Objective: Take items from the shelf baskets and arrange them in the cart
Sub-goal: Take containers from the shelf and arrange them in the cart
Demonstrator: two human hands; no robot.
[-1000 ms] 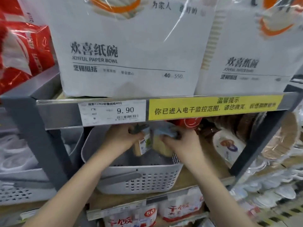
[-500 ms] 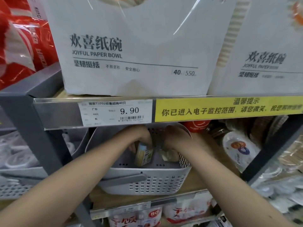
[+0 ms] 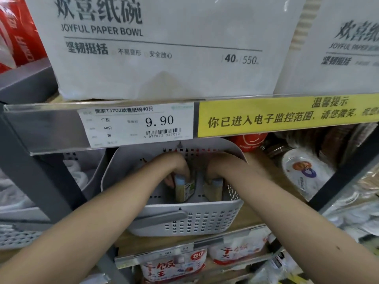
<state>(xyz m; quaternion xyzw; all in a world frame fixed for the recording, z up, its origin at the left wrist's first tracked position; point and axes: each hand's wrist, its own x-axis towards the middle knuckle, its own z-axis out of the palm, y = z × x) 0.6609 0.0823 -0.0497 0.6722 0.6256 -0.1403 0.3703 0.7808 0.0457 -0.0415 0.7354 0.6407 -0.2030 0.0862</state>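
Two small blue-capped packs stand upright in the grey perforated basket (image 3: pixel 184 220) on the shelf (image 3: pixel 250 220), their long axes near vertical and their caps uppermost. The left pack (image 3: pixel 183 189), with a label on its side, sits toward the middle of the basket; the right pack (image 3: pixel 214 190) stands just beside it, a narrow gap between them. Both look like bundles of thin wooden sticks, though the contents are too small to name for sure.

Each pack lies directly under a hand. The left hand (image 3: pixel 176 167) comes down over the left pack from above, fingers curled round its cap end; the right hand (image 3: pixel 215 167) does the same on the right pack. The fingertips are mostly hidden behind the knuckles, so how deep each grip goes cannot be told.

The shelf rail with the price tag (image 3: pixel 137 124) and the yellow notice strip (image 3: pixel 287 115) hangs close above the basket's far rim. Judging from this, the lift cannot go straight up far: the packs would have to rise clear of the near wall and then come toward the person, under the rail. The cart is not in view.
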